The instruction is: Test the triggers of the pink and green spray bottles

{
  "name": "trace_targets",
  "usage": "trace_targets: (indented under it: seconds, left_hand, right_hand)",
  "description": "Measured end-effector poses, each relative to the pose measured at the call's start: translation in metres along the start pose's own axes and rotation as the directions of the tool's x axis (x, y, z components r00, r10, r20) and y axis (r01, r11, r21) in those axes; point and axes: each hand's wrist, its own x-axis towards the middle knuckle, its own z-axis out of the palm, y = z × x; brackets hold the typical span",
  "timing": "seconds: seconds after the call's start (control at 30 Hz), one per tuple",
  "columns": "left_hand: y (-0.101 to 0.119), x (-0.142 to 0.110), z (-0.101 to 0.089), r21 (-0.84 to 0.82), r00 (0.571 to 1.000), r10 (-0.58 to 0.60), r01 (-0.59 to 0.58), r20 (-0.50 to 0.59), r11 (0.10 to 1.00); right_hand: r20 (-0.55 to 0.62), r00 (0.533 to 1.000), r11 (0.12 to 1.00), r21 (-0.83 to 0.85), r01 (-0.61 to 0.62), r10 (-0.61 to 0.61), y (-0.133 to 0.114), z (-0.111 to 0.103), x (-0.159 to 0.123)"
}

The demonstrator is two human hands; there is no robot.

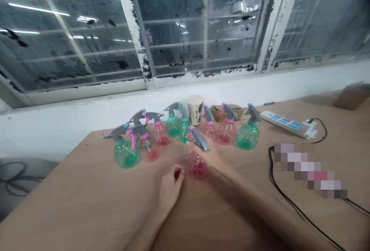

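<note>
My right hand [210, 154] is wrapped around the neck of a pink spray bottle [198, 168] with a grey trigger head and red liquid low inside. The bottle stands nearly upright at the table's middle, and my fingers partly hide its neck. Just left of it, my left hand [170, 185] hovers close to the tabletop, its fingers curled in a loose fist with nothing visible in them. Behind my hands to the left are a green spray bottle [126, 154] and a pink spray bottle [149, 149]. At the right end of the group stands another green spray bottle [248, 134].
Several more spray bottles stand near the wall around a printed paper cup [195, 110]. A crumpled brown packet [219, 113] lies behind them. To the right are a white power strip [285, 123], a black cable [285, 195] and a cardboard box [351, 96]. Windows rise behind the table [86, 204].
</note>
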Motion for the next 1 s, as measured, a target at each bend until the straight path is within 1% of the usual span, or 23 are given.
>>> trace_targets:
  seconds: [0.2, 0.5, 0.7, 1.0]
  left_hand:
    - [-0.001, 0.0, 0.0, 0.005, 1.0, -0.007, 0.007, 0.003, 1.0]
    - [-0.001, 0.0, 0.0, 0.024, 1.0, -0.006, 0.006, 0.016, 1.0]
    - [0.001, -0.001, -0.001, 0.039, 1.0, 0.005, -0.005, 0.022, 0.999]
    - [0.002, -0.001, -0.001, 0.024, 1.0, 0.0, -0.001, 0.018, 1.0]
  right_hand:
    - [-0.001, 1.0, 1.0, 0.004, 0.028, -0.028, 0.001, 0.0, 0.0]
    - [0.004, 1.0, 0.999, 0.023, 0.026, -0.026, 0.007, 0.001, 0.0]
    - [-0.036, 0.998, 0.997, 0.053, 0.055, -0.054, 0.008, 0.006, -0.003]
    - [-0.066, 0.997, 0.999, -0.028, 0.045, -0.046, -0.001, 0.005, -0.002]
